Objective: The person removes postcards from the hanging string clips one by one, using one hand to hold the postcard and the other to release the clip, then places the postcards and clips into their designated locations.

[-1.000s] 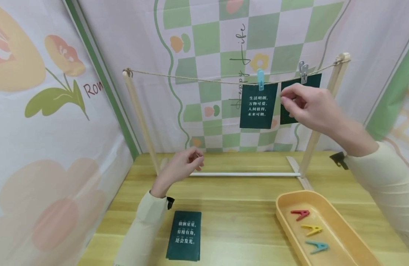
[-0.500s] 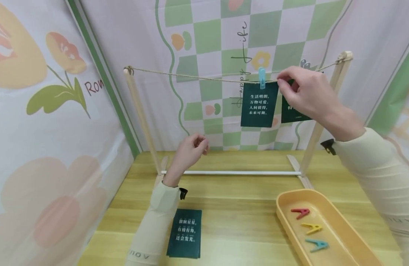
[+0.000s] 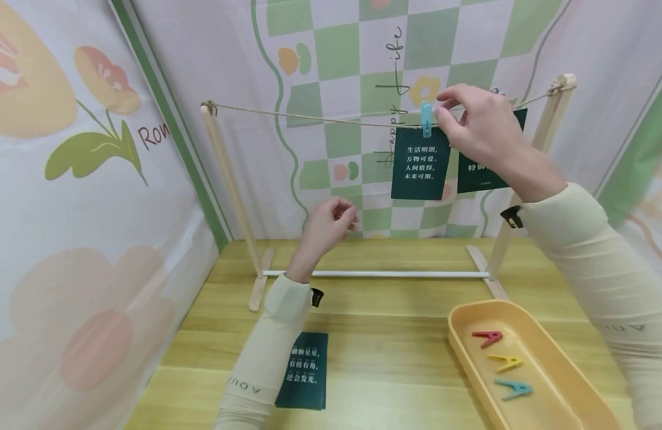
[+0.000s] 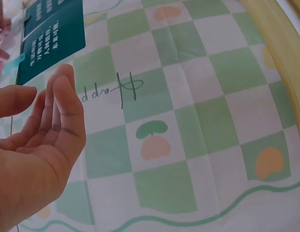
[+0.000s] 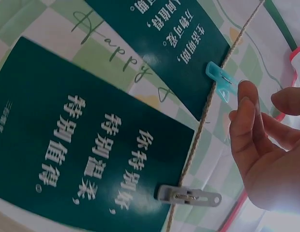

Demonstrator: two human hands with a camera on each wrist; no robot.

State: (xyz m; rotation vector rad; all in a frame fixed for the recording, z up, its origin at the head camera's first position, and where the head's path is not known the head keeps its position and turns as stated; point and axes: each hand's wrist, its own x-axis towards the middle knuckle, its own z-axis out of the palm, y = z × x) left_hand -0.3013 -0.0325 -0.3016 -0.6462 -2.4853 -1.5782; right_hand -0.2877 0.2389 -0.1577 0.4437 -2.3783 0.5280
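My right hand [image 3: 478, 122] is up at the twine [image 3: 309, 118], close beside a light blue clothespin [image 3: 426, 119]. In the right wrist view its thumb and fingers stand apart with nothing between them. That clothespin fixes a dark green card [image 3: 420, 164] with white lettering to the twine. Partly behind the right hand hangs a second green card [image 5: 92, 140], held by a grey clothespin [image 5: 188, 195]. My left hand [image 3: 329, 227] hovers lower, in front of the patterned cloth, its fingers loosely curved and holding nothing.
The twine runs between two wooden posts [image 3: 231, 191] joined by a white rod [image 3: 395, 274]. A stack of green cards [image 3: 306, 376] lies under the left forearm. A yellow tray [image 3: 460, 352] at right holds a red clothespin [image 3: 488, 338], a yellow one and a blue one.
My right hand has risen and shifted left from the second card to beside the blue clothespin. The left hand has moved up and right. The hanging cards stay on the line.
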